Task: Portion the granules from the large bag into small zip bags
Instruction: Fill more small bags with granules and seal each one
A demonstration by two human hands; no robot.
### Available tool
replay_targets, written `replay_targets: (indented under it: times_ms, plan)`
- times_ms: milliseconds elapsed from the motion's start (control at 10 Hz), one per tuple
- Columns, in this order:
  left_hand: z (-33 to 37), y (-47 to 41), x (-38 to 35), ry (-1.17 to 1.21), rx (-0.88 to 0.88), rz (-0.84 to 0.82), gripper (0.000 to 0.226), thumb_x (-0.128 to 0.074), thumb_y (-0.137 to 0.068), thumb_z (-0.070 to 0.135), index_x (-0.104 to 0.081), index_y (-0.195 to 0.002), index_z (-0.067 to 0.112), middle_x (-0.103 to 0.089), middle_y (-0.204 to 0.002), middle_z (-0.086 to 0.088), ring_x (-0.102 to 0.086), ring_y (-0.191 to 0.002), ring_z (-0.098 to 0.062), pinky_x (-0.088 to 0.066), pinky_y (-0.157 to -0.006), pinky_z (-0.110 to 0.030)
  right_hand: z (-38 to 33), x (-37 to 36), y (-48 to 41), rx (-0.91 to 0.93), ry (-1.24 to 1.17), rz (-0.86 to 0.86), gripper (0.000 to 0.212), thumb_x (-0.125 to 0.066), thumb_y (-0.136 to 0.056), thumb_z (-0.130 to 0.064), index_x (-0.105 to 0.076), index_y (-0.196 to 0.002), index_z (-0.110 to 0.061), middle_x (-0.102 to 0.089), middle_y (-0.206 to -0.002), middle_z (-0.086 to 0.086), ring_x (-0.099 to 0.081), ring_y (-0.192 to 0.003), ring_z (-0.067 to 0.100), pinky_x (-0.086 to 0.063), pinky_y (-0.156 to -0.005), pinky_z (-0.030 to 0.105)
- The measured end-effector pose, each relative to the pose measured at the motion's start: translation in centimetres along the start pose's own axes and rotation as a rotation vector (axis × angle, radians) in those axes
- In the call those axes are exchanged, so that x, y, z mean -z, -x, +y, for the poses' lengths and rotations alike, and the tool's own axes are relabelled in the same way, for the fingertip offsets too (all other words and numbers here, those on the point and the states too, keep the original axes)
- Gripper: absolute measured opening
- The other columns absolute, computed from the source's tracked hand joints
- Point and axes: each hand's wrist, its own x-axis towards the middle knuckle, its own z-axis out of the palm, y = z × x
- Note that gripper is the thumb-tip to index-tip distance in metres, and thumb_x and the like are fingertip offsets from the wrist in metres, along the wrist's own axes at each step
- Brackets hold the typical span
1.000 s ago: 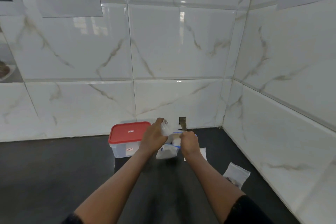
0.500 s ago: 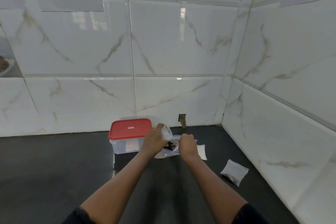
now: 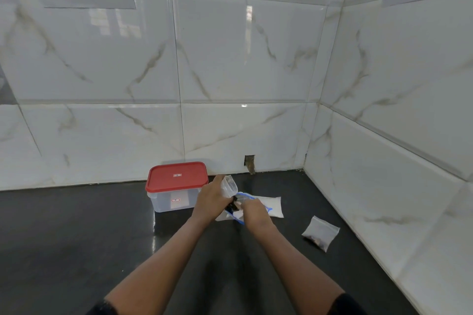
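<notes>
Both hands meet at the large bag [image 3: 249, 199], which lies on the counter [image 3: 76, 238] at 12 o'clock, long axis toward 3. The right hand [image 3: 253, 213] pinches its blue-zipped mouth. The left hand [image 3: 211, 199], just beside it at 10 o'clock, grips a clear scoop [image 3: 229, 184].

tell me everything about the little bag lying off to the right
The small bag is a clear, slightly crinkled plastic pouch with dark brownish granules gathered at its near end. It lies flat and slanted on the dark counter, close to the right tiled wall. Only the counter touches it; the left hand and right hand work apart from it. Its zip is too small to judge.
</notes>
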Motion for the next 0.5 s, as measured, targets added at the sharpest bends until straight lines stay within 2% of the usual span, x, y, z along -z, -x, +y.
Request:
replay_targets:
  times_ms: [100,200,300,400,500]
  plan:
    - [-0.3,0.0,0.1,-0.013,0.009,-0.017,0.043,-0.07,-0.075,0.026,-0.054,-0.114,0.015,-0.067,-0.105,-0.005,-0.06,-0.097,-0.026,-0.045,-0.079,-0.032,-0.2,0.0,-0.6,0.215,0.186,0.116,0.033,-0.048,-0.094,-0.008,-0.055,-0.126,-0.002,-0.059,-0.126,0.016,-0.064,-0.088,-0.005,-0.046,-0.075,0.008]
    - [-0.6,-0.1,0.5,-0.029,-0.003,-0.045,0.046,-0.072,-0.074,0.023,-0.055,-0.116,0.014,-0.066,-0.11,-0.006,-0.06,-0.101,-0.027,-0.045,-0.082,-0.032,-1.4,1.2,1.2,0.31,-0.045,0.211,0.035,-0.038,-0.098,-0.009,-0.053,-0.127,0.003,-0.055,-0.13,0.019,-0.044,-0.052,-0.009,-0.034,-0.043,-0.005]
    - [-0.9,-0.1,1.1,-0.048,-0.006,-0.067,0.05,-0.073,-0.073,0.024,-0.055,-0.119,0.014,-0.065,-0.113,-0.005,-0.06,-0.102,-0.025,-0.044,-0.083,-0.031,-1.3,1.0,1.0,0.353,0.119,0.205,0.032,-0.042,-0.095,-0.017,-0.059,-0.121,-0.007,-0.057,-0.129,0.015,-0.042,-0.063,-0.002,-0.036,-0.044,-0.001]
    - [-1.0,-0.1,1.3,-0.066,-0.005,-0.077,0.048,-0.073,-0.073,0.026,-0.055,-0.116,0.016,-0.066,-0.11,-0.004,-0.06,-0.1,-0.024,-0.045,-0.08,-0.031,-1.8,1.1,0.5,0.363,0.15,0.049,0.026,-0.048,-0.093,-0.019,-0.059,-0.116,-0.015,-0.061,-0.119,0.012,-0.059,-0.097,0.019,-0.048,-0.08,0.016]
    - [-0.9,-0.1,1.4,-0.082,-0.006,-0.073,0.046,-0.073,-0.074,0.026,-0.054,-0.115,0.015,-0.066,-0.109,-0.004,-0.06,-0.098,-0.023,-0.046,-0.08,-0.031,-2.4,1.3,0.3,0.255,0.128,-0.06,0.022,-0.049,-0.094,-0.019,-0.055,-0.115,-0.019,-0.059,-0.111,0.01,-0.055,-0.111,0.026,-0.042,-0.094,0.033]
